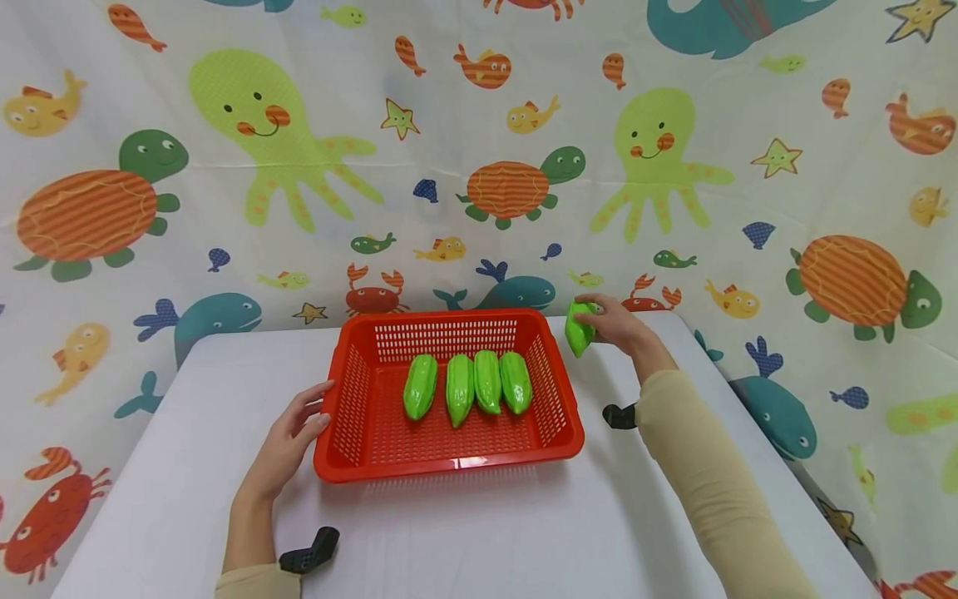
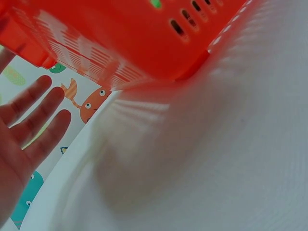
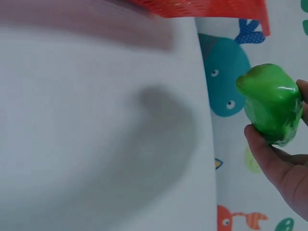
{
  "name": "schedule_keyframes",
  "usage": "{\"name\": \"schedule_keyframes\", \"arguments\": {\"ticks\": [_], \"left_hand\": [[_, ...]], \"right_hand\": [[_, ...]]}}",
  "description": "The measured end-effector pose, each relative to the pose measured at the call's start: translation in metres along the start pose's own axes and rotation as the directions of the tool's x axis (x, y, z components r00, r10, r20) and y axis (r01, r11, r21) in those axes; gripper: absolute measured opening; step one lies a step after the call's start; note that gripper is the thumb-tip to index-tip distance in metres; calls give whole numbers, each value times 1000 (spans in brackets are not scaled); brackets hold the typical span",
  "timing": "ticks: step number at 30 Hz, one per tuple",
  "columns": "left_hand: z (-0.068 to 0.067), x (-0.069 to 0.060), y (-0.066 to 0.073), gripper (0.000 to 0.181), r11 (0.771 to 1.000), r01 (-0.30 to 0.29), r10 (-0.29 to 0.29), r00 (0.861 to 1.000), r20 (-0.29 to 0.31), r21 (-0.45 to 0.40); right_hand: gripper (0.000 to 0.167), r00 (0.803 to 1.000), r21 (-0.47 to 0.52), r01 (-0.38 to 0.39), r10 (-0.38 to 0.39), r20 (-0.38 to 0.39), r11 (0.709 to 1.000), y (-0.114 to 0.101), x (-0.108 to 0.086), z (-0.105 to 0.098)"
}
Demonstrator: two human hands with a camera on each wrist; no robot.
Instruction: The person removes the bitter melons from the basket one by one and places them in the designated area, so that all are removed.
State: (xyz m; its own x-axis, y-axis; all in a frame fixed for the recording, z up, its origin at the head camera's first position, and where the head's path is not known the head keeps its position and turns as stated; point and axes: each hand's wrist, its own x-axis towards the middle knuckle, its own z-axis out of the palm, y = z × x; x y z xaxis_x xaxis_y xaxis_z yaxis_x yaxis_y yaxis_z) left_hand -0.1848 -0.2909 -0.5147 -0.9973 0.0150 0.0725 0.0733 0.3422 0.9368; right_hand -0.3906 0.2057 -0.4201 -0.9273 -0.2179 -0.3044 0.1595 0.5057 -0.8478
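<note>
A green fruit [image 1: 580, 334] was pinched between the thumb and fingers of the right hand [image 1: 612, 323], the grip being parted only as far as the fruit's body required. The fruit was held up off the table [image 1: 449, 541], just outside the right rear corner of the red basket [image 1: 449, 464], with a small gap left between it and the rim. Four more fruits [image 1: 487, 381] were contained in the basket, pointed front to back: three close together toward the right, one slightly apart on the left. Open floor was left in front of them and along the left wall. At the left rim, the left hand [image 1: 280, 445] was placed with fingers extended and slightly spread, nothing being grasped; whether the rim was touched could not be told. Table surface was exposed left, right and in front; behind, its back edge was partly hidden by the basket, against a printed curtain [image 1: 464, 17].
</note>
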Motion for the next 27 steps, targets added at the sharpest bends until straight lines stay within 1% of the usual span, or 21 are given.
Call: {"name": "schedule_keyframes", "arguments": {"ticks": [7, 11, 14, 19, 23, 27], "left_hand": [[0, 0, 0, 56, 1000, 8, -8, 1000, 2, 8], [0, -1, 0, 56, 1000, 6, -6, 1000, 2, 5], [1, -1, -1, 56, 1000, 7, -7, 1000, 1, 9], [1, -2, 1, 57, 1000, 12, -12, 1000, 2, 5], [1, -2, 2, 57, 1000, 17, -17, 1000, 1, 4], [1, -2, 3, 58, 1000, 19, -19, 1000, 1, 7]], "right_hand": [[53, 998, -51, -64, 65, 18, 997, 22, 4, 4], [53, 993, -82, -112, 115, 27, 990, 33, 3, 8], [53, 990, -119, -134, 139, 36, 984, 40, 1, 10], [52, 989, -204, -126, 139, 51, 971, 49, 0, 10], [52, 989, -224, -109, 128, 72, 968, 51, 1, 10], [51, 989, -260, -101, 124, 75, 960, 52, 1, 11]]}}
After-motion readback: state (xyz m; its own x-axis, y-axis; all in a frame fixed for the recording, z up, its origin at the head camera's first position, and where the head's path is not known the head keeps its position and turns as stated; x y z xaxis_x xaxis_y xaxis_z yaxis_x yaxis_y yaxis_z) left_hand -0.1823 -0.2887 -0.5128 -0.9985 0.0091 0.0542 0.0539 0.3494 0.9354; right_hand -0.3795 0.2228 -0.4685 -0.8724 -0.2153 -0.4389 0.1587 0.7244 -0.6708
